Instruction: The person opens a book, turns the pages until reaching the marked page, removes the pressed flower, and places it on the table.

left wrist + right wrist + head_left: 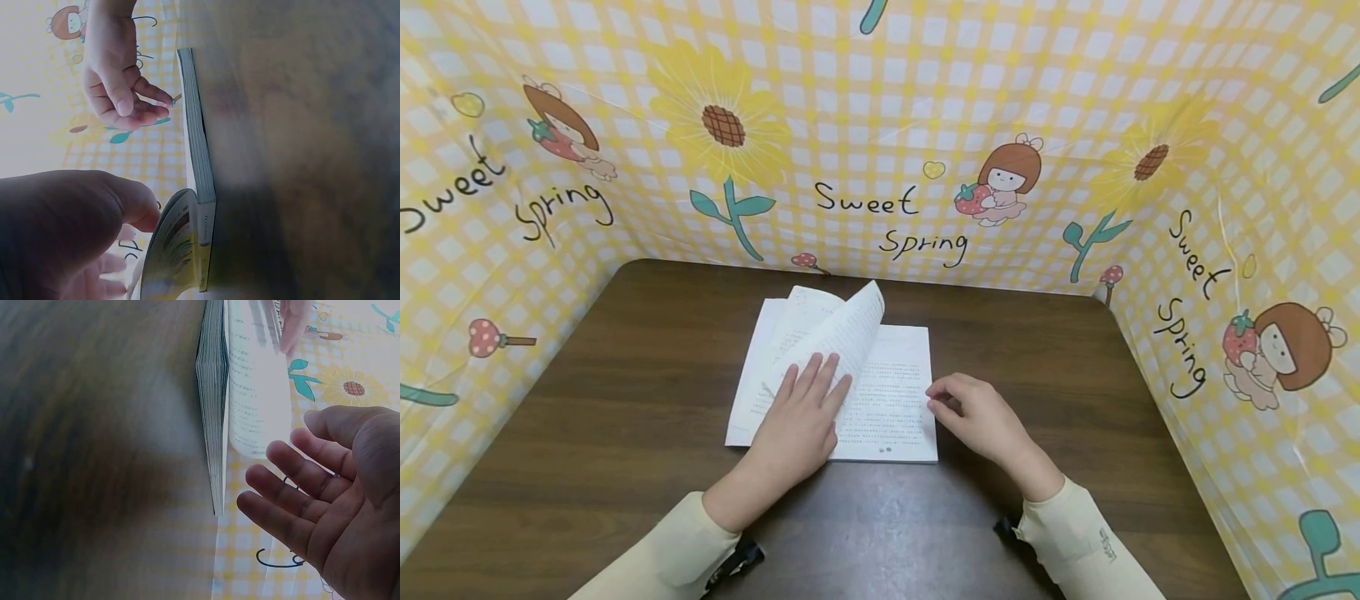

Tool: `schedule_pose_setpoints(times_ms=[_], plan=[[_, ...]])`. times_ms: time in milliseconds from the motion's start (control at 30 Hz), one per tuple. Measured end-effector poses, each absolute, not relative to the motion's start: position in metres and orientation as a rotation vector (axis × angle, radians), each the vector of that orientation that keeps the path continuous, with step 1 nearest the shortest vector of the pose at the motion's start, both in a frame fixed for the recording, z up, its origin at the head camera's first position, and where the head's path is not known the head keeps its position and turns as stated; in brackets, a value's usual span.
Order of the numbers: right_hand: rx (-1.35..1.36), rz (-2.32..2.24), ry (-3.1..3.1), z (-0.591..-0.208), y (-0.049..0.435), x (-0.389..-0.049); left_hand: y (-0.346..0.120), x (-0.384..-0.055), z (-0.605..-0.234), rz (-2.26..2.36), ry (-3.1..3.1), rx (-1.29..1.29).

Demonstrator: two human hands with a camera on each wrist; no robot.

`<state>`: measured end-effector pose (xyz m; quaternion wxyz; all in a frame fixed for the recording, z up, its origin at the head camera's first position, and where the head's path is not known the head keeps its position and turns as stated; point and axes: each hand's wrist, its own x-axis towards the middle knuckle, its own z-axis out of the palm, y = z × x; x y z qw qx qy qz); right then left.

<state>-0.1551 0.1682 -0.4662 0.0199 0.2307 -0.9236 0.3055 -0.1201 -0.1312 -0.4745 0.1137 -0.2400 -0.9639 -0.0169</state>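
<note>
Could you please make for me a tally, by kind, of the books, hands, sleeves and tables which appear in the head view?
Book: 1
Left hand and right hand: 2 hands
Left sleeve and right sleeve: 2 sleeves
Table: 1
Total: 6

Both arms wear long, plain sleeves of a pale cream cloth. The left sleeve ends at the wrist in a loose cuff with soft folds, above the bare left hand. The right sleeve matches it and carries a small dark marking, too small to read. A black fitting shows under the left cuff, and a smaller black piece beside the right one.
</note>
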Motion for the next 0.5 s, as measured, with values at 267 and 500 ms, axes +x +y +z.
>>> schedule_pose_setpoints(times_ms=[267,500], plan=[[0.849,0.900,-2.868,-0.4666,0.1673,-0.1553,-0.1311,-0.1183,-0.4763,-0.027,-2.867,-0.726],[1.004,0.797,-2.860,-0.4661,0.1666,-0.1538,-0.1307,-0.1190,-0.4780,-0.023,-2.840,-0.677]])
